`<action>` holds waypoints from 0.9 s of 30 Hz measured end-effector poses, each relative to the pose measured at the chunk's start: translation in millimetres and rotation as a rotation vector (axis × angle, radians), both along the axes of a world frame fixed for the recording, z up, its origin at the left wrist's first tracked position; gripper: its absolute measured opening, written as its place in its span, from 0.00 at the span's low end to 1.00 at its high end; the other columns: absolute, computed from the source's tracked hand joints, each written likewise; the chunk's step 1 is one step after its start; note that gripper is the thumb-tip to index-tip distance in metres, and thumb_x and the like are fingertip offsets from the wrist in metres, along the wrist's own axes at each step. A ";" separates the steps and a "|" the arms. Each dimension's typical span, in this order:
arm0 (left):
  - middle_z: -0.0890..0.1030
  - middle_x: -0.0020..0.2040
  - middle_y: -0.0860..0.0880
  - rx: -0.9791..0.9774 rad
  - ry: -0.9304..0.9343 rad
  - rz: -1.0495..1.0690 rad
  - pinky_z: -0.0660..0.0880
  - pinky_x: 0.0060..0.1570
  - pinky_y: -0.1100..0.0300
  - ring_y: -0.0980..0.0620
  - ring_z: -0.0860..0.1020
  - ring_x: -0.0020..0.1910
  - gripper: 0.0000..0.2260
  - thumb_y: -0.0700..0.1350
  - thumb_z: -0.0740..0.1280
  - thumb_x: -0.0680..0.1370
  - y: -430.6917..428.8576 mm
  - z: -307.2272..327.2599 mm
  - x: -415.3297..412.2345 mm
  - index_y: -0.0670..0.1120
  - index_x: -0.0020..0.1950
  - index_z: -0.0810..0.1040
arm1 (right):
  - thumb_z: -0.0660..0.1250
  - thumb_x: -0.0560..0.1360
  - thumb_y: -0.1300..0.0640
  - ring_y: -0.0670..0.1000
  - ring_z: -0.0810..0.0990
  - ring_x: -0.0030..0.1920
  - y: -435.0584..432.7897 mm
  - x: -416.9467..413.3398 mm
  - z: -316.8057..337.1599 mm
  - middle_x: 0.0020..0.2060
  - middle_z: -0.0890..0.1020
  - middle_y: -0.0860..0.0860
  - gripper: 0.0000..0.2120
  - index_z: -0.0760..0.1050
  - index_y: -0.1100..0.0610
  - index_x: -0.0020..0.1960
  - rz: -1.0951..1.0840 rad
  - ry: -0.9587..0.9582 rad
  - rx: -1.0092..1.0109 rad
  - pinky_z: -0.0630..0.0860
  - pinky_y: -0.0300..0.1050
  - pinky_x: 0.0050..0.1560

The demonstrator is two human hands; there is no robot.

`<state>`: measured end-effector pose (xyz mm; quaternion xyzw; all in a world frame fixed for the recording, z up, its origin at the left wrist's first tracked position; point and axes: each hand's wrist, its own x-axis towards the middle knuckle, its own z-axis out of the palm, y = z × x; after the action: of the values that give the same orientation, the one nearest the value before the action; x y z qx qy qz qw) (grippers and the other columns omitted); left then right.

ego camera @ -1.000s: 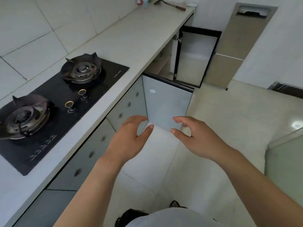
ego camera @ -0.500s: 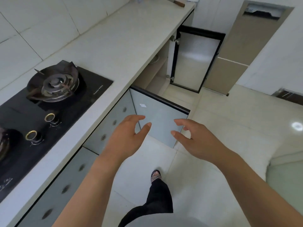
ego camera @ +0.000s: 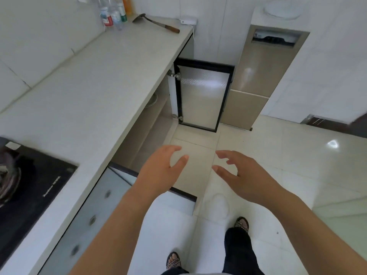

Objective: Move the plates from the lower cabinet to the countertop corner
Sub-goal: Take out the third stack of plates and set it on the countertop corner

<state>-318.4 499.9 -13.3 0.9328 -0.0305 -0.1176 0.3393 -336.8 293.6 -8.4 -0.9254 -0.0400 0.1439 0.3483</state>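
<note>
**Item 1, fingers.** On the left hand (ego camera: 158,171) the fingers (ego camera: 172,148) are spread and loosely curved, thumb apart, and hold nothing. On the right hand (ego camera: 238,175) the fingers (ego camera: 222,154) are half-curled in the same way, also empty. The palms face each other across a gap. I read this as a shape set to take a round rim from both sides.

**Item 2, doors.** The near door (ego camera: 178,203) is swung out below the left wrist, at 7 o'clock from the hands. The far door (ego camera: 202,96) hangs open at 12 o'clock. I judge both are open so the shelf can be reached.

**Item 3, plates.** The plates (ego camera: 153,100) show only as a pale curved rim on the cabinet (ego camera: 151,124) shelf, at 11 o'clock. Most of it is hidden under the tabletop edge, so I cannot count them. They are well apart from both hands.

**Item 4, tabletop.** The tabletop (ego camera: 99,86) runs away to its far corner at 12 o'clock. There, bottles (ego camera: 113,14) stand against the wall and a spatula (ego camera: 156,22) lies beside them. The stove (ego camera: 29,185) sits at 8 o'clock.

**Item 5, floor.** On the floor (ego camera: 278,155), two sandalled feet are at 6 o'clock.
</note>
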 end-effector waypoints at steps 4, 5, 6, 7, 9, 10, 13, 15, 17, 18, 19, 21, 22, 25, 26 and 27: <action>0.69 0.69 0.54 0.044 0.002 0.036 0.59 0.60 0.65 0.56 0.67 0.67 0.21 0.57 0.57 0.79 -50.3 -8.8 56.3 0.52 0.69 0.67 | 0.58 0.76 0.41 0.43 0.71 0.63 -46.9 67.9 -12.8 0.65 0.71 0.41 0.24 0.64 0.45 0.70 0.068 0.048 0.014 0.67 0.37 0.59; 0.69 0.69 0.54 0.039 0.006 0.062 0.59 0.59 0.65 0.57 0.68 0.65 0.21 0.57 0.57 0.79 -64.2 -10.0 69.9 0.52 0.69 0.67 | 0.58 0.76 0.41 0.43 0.71 0.62 -60.7 86.2 -14.5 0.65 0.71 0.41 0.23 0.64 0.45 0.70 0.090 0.059 0.017 0.67 0.37 0.58; 0.69 0.69 0.54 0.033 0.011 0.084 0.60 0.58 0.65 0.59 0.69 0.62 0.21 0.57 0.57 0.79 -78.0 -10.8 83.6 0.52 0.69 0.67 | 0.58 0.77 0.42 0.43 0.72 0.61 -74.5 104.4 -15.1 0.65 0.72 0.41 0.23 0.64 0.45 0.70 0.109 0.063 0.015 0.66 0.36 0.57; 0.69 0.69 0.55 0.028 0.019 0.098 0.60 0.58 0.66 0.61 0.69 0.58 0.21 0.57 0.57 0.78 -92.5 -10.5 96.5 0.52 0.69 0.67 | 0.59 0.77 0.42 0.44 0.72 0.61 -88.5 121.6 -14.9 0.65 0.72 0.41 0.23 0.65 0.46 0.70 0.119 0.068 0.010 0.66 0.36 0.57; 0.69 0.69 0.55 0.015 0.029 0.139 0.60 0.57 0.66 0.62 0.68 0.54 0.20 0.57 0.58 0.78 -119.2 -10.6 120.8 0.52 0.69 0.67 | 0.59 0.76 0.42 0.43 0.72 0.61 -115.2 155.5 -15.1 0.64 0.73 0.41 0.22 0.66 0.46 0.69 0.138 0.078 0.012 0.66 0.36 0.57; 0.69 0.69 0.55 0.007 0.024 0.164 0.60 0.57 0.66 0.62 0.68 0.54 0.20 0.56 0.58 0.78 -130.5 -11.5 133.1 0.52 0.69 0.67 | 0.60 0.76 0.43 0.43 0.73 0.61 -126.8 172.7 -15.8 0.64 0.73 0.41 0.22 0.67 0.47 0.69 0.151 0.079 0.014 0.66 0.35 0.57; 0.69 0.69 0.56 -0.021 0.036 0.236 0.59 0.56 0.68 0.60 0.70 0.58 0.19 0.56 0.58 0.79 -155.1 -13.5 161.5 0.52 0.69 0.68 | 0.59 0.76 0.42 0.43 0.73 0.61 -152.2 217.0 -17.4 0.64 0.73 0.42 0.22 0.67 0.47 0.68 0.192 0.088 0.008 0.66 0.36 0.58; 0.70 0.69 0.56 -0.028 0.048 0.269 0.60 0.55 0.67 0.62 0.69 0.54 0.19 0.56 0.58 0.78 -163.3 -14.3 177.2 0.53 0.68 0.69 | 0.59 0.76 0.42 0.44 0.72 0.61 -160.2 243.0 -17.3 0.64 0.73 0.42 0.22 0.66 0.47 0.69 0.228 0.092 0.020 0.66 0.37 0.58; 0.71 0.68 0.56 -0.015 0.040 0.299 0.62 0.54 0.67 0.63 0.69 0.52 0.19 0.56 0.58 0.78 -165.9 -15.1 194.5 0.53 0.67 0.69 | 0.59 0.77 0.43 0.43 0.71 0.62 -162.3 268.8 -15.5 0.65 0.71 0.42 0.23 0.65 0.47 0.69 0.255 0.093 0.043 0.66 0.37 0.58; 0.71 0.67 0.55 -0.009 0.026 0.321 0.63 0.54 0.66 0.62 0.70 0.52 0.19 0.56 0.59 0.78 -165.1 -16.0 204.6 0.53 0.67 0.70 | 0.59 0.77 0.43 0.43 0.71 0.61 -161.8 282.6 -14.4 0.66 0.71 0.43 0.23 0.64 0.48 0.70 0.266 0.086 0.052 0.66 0.38 0.58; 0.72 0.67 0.55 -0.003 0.011 0.342 0.64 0.55 0.66 0.61 0.71 0.52 0.19 0.56 0.59 0.78 -163.4 -16.8 215.5 0.53 0.67 0.71 | 0.59 0.77 0.44 0.42 0.70 0.60 -161.1 296.9 -13.1 0.67 0.70 0.44 0.23 0.64 0.48 0.70 0.275 0.073 0.055 0.65 0.37 0.57; 0.72 0.67 0.55 -0.002 0.001 0.382 0.64 0.56 0.65 0.58 0.72 0.58 0.19 0.55 0.59 0.78 -159.8 -19.2 240.7 0.52 0.67 0.71 | 0.59 0.77 0.44 0.40 0.67 0.58 -159.4 327.6 -10.7 0.67 0.69 0.45 0.24 0.62 0.48 0.71 0.281 0.051 0.049 0.64 0.36 0.57; 0.72 0.67 0.55 -0.005 0.002 0.398 0.63 0.56 0.66 0.58 0.72 0.60 0.19 0.55 0.59 0.78 -158.0 -21.7 254.6 0.52 0.67 0.71 | 0.59 0.77 0.44 0.40 0.67 0.59 -158.6 343.5 -10.6 0.68 0.69 0.46 0.24 0.61 0.48 0.72 0.286 0.051 0.045 0.64 0.36 0.57; 0.71 0.68 0.54 -0.011 -0.005 0.409 0.62 0.57 0.66 0.56 0.70 0.64 0.19 0.55 0.59 0.78 -155.5 -31.6 302.0 0.52 0.68 0.69 | 0.59 0.77 0.44 0.44 0.67 0.66 -153.9 392.3 -14.3 0.70 0.67 0.45 0.25 0.60 0.49 0.72 0.306 0.045 0.017 0.62 0.36 0.59; 0.71 0.68 0.54 -0.020 -0.004 0.406 0.62 0.58 0.65 0.56 0.69 0.66 0.19 0.55 0.59 0.78 -155.2 -34.4 319.5 0.52 0.69 0.69 | 0.59 0.77 0.44 0.44 0.67 0.67 -151.5 408.5 -15.7 0.70 0.66 0.45 0.26 0.60 0.50 0.72 0.304 0.039 0.008 0.61 0.36 0.59; 0.71 0.68 0.54 -0.031 -0.001 0.400 0.61 0.59 0.65 0.56 0.68 0.67 0.20 0.55 0.58 0.79 -154.6 -36.1 337.6 0.52 0.69 0.68 | 0.59 0.77 0.44 0.44 0.67 0.67 -148.8 425.0 -16.7 0.70 0.66 0.45 0.26 0.60 0.50 0.73 0.300 0.036 -0.002 0.61 0.36 0.58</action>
<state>19.2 345.3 -49.4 0.9151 0.1535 -0.0468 0.3700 88.2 144.9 -25.2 -0.9067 -0.1712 0.2111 0.3225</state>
